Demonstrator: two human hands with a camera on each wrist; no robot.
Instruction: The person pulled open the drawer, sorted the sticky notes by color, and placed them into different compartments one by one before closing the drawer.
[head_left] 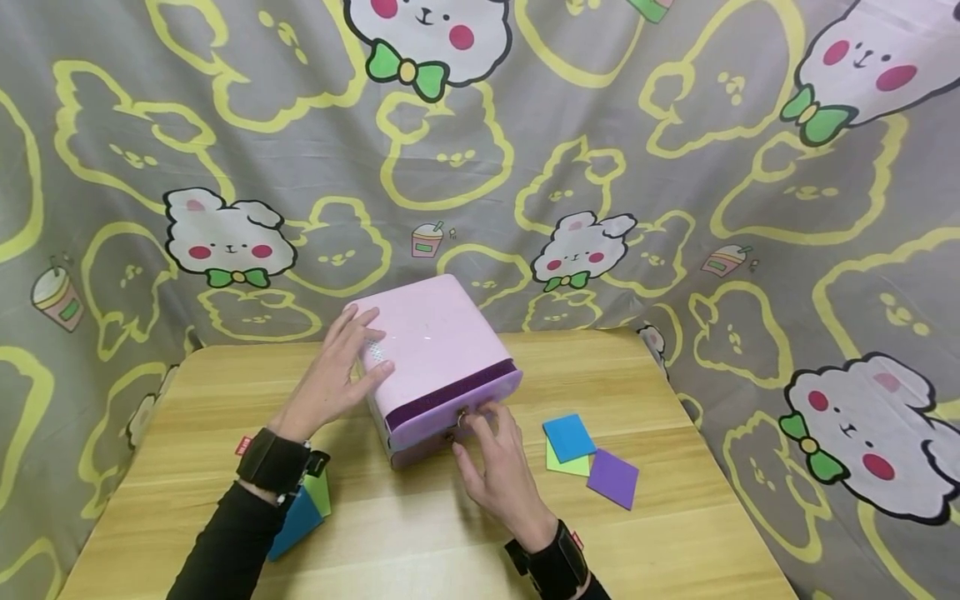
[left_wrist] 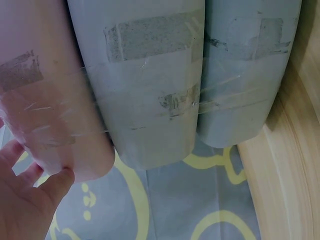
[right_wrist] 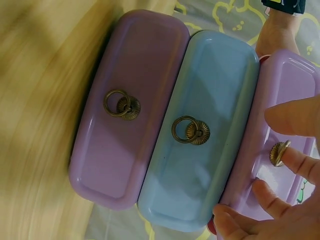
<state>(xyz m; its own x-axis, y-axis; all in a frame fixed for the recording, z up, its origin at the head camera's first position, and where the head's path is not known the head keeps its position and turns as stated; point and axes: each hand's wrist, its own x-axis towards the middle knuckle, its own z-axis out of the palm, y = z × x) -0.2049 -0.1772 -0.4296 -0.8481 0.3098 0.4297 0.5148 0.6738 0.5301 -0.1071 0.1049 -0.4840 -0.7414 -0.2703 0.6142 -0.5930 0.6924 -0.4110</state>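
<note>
A lilac box of drawers [head_left: 438,346] stands on the wooden table [head_left: 420,542]. My left hand [head_left: 347,367] lies flat on the box's top left corner, fingers straight. My right hand [head_left: 474,417] is at the front and pinches the brass ring pull [head_left: 459,417] of the top drawer [head_left: 480,398], which stands slightly out with a dark purple gap above it. The right wrist view shows three drawer fronts, purple [right_wrist: 125,105], blue [right_wrist: 197,130] and lilac [right_wrist: 280,130], with fingertips [right_wrist: 300,162] at the lilac drawer's pull [right_wrist: 279,153]. In the left wrist view the left hand [left_wrist: 30,200] touches the taped back of the box [left_wrist: 150,100].
Three foam squares lie right of the box: blue [head_left: 568,437], green [head_left: 562,463] beneath it, and purple [head_left: 612,477]. A blue and green block [head_left: 303,508] sits under my left wrist. A grey cartoon-print cloth [head_left: 750,250] hangs behind and around the table.
</note>
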